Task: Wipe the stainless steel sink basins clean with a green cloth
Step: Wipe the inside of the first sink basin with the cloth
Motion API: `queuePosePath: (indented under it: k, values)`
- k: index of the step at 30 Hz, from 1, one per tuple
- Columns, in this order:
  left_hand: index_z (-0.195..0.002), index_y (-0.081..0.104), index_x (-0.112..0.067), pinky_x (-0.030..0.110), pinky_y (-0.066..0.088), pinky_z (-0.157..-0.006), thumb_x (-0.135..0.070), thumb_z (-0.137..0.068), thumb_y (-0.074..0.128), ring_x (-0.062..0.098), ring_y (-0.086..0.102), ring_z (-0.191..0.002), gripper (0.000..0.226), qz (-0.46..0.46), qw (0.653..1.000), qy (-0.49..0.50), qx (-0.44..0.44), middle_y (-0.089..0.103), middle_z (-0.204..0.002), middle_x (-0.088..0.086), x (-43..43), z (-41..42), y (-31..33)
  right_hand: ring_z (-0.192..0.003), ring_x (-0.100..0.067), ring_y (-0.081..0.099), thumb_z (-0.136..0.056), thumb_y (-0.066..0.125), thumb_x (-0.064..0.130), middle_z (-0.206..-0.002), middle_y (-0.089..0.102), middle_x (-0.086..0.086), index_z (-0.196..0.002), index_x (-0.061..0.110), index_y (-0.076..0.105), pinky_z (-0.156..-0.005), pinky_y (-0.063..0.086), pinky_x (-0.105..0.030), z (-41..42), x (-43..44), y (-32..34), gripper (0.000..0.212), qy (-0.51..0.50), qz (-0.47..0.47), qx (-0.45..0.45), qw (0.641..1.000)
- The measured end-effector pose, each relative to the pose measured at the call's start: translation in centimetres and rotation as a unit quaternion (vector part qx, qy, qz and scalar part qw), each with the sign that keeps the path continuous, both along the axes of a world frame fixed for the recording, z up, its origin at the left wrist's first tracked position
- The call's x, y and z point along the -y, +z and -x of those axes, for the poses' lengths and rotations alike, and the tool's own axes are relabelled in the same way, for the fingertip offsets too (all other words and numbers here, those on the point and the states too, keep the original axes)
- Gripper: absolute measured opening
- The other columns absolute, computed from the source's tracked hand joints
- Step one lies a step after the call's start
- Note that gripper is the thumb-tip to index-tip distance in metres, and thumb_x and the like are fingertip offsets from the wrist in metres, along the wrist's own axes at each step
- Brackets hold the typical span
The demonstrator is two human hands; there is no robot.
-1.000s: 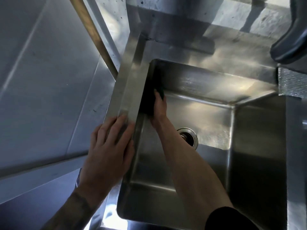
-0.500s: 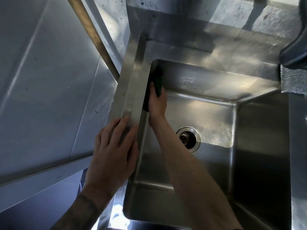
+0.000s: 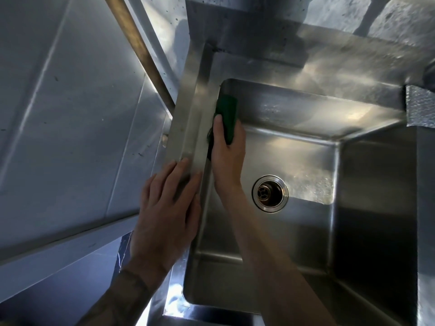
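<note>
A deep stainless steel sink basin (image 3: 306,255) fills the right of the head view, with a round drain (image 3: 270,193) in its floor. My right hand (image 3: 227,156) reaches down inside it and holds a folded green cloth (image 3: 227,115) against the top of the left wall, near the far left corner. The cloth sticks out past my fingers. My left hand (image 3: 167,215) rests flat, fingers straight, on the sink's left rim (image 3: 188,109), just beside my right wrist.
A steel backsplash (image 3: 270,38) rises behind the basin. A brass-coloured pipe (image 3: 138,50) runs diagonally left of the rim, over a pale wall panel (image 3: 58,114). A textured grey pad (image 3: 421,107) lies on the right rim.
My right hand has slid the green cloth up the left wall toward the rim and far corner. The left hand has stayed on the rim.
</note>
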State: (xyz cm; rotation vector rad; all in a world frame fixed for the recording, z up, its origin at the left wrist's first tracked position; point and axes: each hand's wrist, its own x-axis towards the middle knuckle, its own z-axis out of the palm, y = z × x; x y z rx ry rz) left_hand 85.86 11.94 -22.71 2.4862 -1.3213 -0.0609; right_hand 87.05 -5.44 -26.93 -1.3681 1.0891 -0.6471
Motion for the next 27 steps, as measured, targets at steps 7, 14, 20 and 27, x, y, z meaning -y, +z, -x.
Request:
queuePosePath:
  k: [7,14,20,27]
  values:
    - [-0.143,0.060,-0.011,0.060,0.046,-0.113,-0.034,-0.107,0.048,0.038,0.042,-0.148,0.044,-0.006,1.000,0.000,-0.013,0.049,-0.156,0.018,0.1,-0.1,-0.2,-0.100,-0.027,0.067,-0.094,0.048,0.062,-0.106,0.069,-0.011,-0.100,0.030,0.064,-0.092,0.055,-0.051,-0.7,0.7,-3.5,0.036,0.002,-0.067,-0.107,0.992]
    - [-0.141,0.061,-0.007,0.060,0.049,-0.110,-0.029,-0.106,0.052,0.040,0.043,-0.147,0.043,-0.015,1.000,-0.004,-0.011,0.049,-0.155,0.021,0.1,-0.1,-0.1,-0.108,-0.011,0.062,-0.103,0.056,0.044,-0.119,0.060,0.000,-0.102,0.052,0.058,-0.099,0.051,-0.034,2.2,-2.1,-1.5,0.008,0.017,-0.027,-0.047,0.998]
    - [-0.142,0.059,-0.008,0.059,0.048,-0.112,-0.030,-0.106,0.051,0.038,0.041,-0.148,0.043,-0.012,1.000,-0.002,-0.018,0.048,-0.156,0.019,0.1,-0.2,-0.1,-0.090,-0.028,0.066,-0.102,0.054,0.044,-0.098,0.066,-0.013,-0.093,0.027,0.065,-0.082,0.055,-0.052,1.9,-1.8,-3.0,0.022,0.025,-0.066,-0.104,0.992]
    - [-0.145,0.058,-0.009,0.057,0.047,-0.113,-0.031,-0.109,0.046,0.038,0.042,-0.149,0.044,-0.020,1.000,-0.004,-0.019,0.047,-0.157,0.018,0.2,-0.3,-0.1,-0.108,-0.030,0.063,-0.094,0.053,0.065,-0.114,0.063,-0.010,-0.108,0.039,0.065,-0.096,0.053,-0.054,4.1,-4.6,-5.3,0.032,0.008,-0.073,-0.052,0.996]
